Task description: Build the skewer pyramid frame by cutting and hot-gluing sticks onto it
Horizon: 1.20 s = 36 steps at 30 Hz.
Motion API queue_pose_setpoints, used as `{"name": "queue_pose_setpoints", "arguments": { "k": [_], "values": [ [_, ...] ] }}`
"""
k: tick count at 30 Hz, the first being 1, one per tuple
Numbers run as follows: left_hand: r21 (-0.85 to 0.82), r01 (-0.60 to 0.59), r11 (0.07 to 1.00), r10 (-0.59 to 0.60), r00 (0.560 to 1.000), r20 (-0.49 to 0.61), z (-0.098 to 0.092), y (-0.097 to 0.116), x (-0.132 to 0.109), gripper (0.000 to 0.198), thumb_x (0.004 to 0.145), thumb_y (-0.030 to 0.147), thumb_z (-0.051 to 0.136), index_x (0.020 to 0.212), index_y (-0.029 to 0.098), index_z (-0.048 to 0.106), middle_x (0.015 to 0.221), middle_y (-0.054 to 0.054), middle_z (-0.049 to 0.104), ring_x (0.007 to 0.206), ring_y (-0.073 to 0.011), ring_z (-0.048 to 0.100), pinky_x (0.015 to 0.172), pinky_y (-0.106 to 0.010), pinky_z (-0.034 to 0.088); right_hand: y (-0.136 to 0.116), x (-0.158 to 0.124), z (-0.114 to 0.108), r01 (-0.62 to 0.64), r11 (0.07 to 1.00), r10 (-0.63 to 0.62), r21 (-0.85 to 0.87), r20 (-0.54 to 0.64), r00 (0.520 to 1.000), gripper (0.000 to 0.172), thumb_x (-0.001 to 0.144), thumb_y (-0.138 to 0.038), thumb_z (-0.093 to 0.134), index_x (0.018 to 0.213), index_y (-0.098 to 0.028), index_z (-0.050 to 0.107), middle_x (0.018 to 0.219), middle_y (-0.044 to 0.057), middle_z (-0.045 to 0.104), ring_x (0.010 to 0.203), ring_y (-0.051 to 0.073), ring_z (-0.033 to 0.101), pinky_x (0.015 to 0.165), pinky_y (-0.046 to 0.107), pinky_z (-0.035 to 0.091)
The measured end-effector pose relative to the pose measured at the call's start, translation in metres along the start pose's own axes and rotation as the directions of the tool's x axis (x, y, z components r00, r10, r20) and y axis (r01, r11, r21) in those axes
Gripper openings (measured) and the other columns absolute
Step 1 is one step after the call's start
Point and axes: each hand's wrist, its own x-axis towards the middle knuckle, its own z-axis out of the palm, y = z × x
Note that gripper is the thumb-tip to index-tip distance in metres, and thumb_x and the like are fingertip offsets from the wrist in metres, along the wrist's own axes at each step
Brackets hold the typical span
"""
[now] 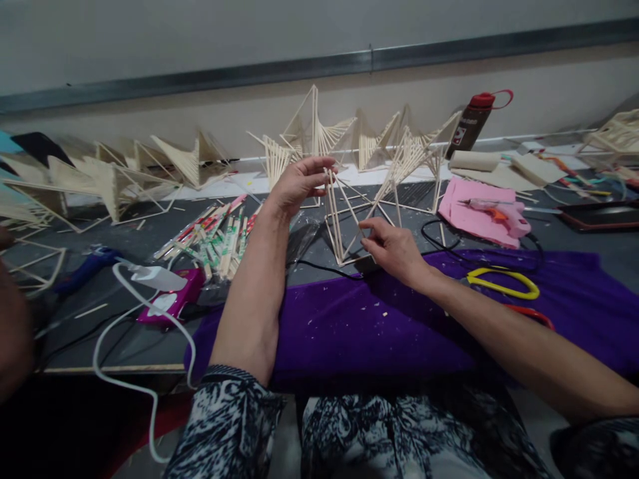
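A frame of thin pale wooden sticks (335, 229) stands on the dark table in front of me, joined to a larger stick model behind it. My left hand (299, 183) is at the frame's top corner, with thumb and fingers closed around the stick ends. Lower down on the right side, my right hand (392, 247) pinches a slanting wooden stick (348, 201) between thumb and forefinger. That stick runs up toward the corner by my left fingers. The exact contact at both fingertips is small and partly hidden.
More stick models (184, 159) line the wall. Wrapped sticks (224, 243) lie left, near a blue glue gun (87, 269) and a pink power box (170, 299). Rightward are a glue gun (499, 211) on pink cloth, yellow-handled scissors (504, 283), a bottle (469, 126) and purple cloth (319, 326).
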Motion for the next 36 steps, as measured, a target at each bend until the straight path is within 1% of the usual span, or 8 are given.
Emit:
{"name": "queue_pose_setpoints", "arguments": {
  "k": [7, 11, 17, 23, 31, 36],
  "values": [
    [-0.006, 0.004, 1.0, -0.004, 1.0, 0.0, 0.0, 0.0, 0.0, 0.036, 0.07, 0.017, 0.066, 0.106, 0.02, 0.064, 0.108, -0.005, 0.065, 0.089, -0.0146, 0.062, 0.065, -0.023, 0.049, 0.0, 0.0, 0.003, 0.027, 0.997, -0.024, -0.072, 0.049, 0.999, 0.03, 0.081, -0.019, 0.052, 0.11, -0.014, 0.057, 0.075, 0.003, 0.066, 0.063, 0.014, 0.059, 0.064, 0.024, 0.042],
    [-0.004, -0.004, 1.0, 0.004, 1.0, 0.002, 0.0, -0.001, -0.001, 0.036, 0.071, 0.017, 0.065, 0.107, 0.019, 0.064, 0.108, -0.006, 0.065, 0.089, -0.0147, 0.062, 0.066, -0.023, 0.05, 0.001, -0.001, 0.005, 0.033, 0.993, -0.024, -0.114, 0.082, 0.996, 0.032, 0.082, -0.02, 0.051, 0.113, -0.016, 0.055, 0.078, 0.004, 0.067, 0.066, 0.015, 0.061, 0.065, 0.025, 0.043],
    [-0.009, -0.016, 1.0, 0.016, 1.0, 0.016, 0.001, 0.001, -0.002, 0.038, 0.072, 0.016, 0.064, 0.109, 0.017, 0.063, 0.109, -0.008, 0.065, 0.09, -0.0152, 0.062, 0.069, -0.025, 0.049, 0.001, 0.0, 0.008, 0.01, 0.985, 0.012, -0.169, 0.125, 0.992, 0.037, 0.081, -0.02, 0.05, 0.117, -0.016, 0.051, 0.078, 0.004, 0.068, 0.068, 0.016, 0.064, 0.065, 0.025, 0.043],
    [-0.017, -0.015, 1.0, 0.015, 1.0, 0.015, 0.001, 0.001, -0.002, 0.037, 0.072, 0.015, 0.063, 0.109, 0.016, 0.063, 0.107, -0.007, 0.065, 0.09, -0.0147, 0.062, 0.069, -0.025, 0.049, -0.006, -0.002, 0.012, 0.005, 0.968, 0.041, -0.252, 0.179, 0.983, 0.043, 0.081, -0.019, 0.048, 0.123, -0.016, 0.047, 0.081, 0.007, 0.07, 0.075, 0.02, 0.066, 0.067, 0.027, 0.044],
    [-0.049, -0.022, 0.999, 0.024, 0.998, 0.05, -0.002, 0.0, -0.001, 0.037, 0.072, 0.016, 0.064, 0.109, 0.017, 0.063, 0.11, -0.007, 0.065, 0.088, -0.0132, 0.062, 0.064, -0.022, 0.048, -0.012, 0.0, 0.017, -0.012, 0.951, 0.075, -0.309, 0.193, 0.978, 0.042, 0.083, -0.021, 0.047, 0.125, -0.015, 0.045, 0.082, 0.009, 0.07, 0.076, 0.021, 0.066, 0.067, 0.027, 0.044],
    [-0.038, -0.004, 0.999, 0.005, 0.999, 0.042, -0.001, 0.0, -0.002, 0.036, 0.072, 0.016, 0.064, 0.108, 0.018, 0.063, 0.111, -0.007, 0.064, 0.088, -0.0126, 0.062, 0.064, -0.021, 0.047, -0.011, 0.0, 0.018, -0.017, 0.938, 0.086, -0.346, 0.186, 0.979, 0.041, 0.084, -0.022, 0.045, 0.124, -0.015, 0.046, 0.081, 0.009, 0.071, 0.077, 0.022, 0.066, 0.067, 0.027, 0.044]
  ]
}}
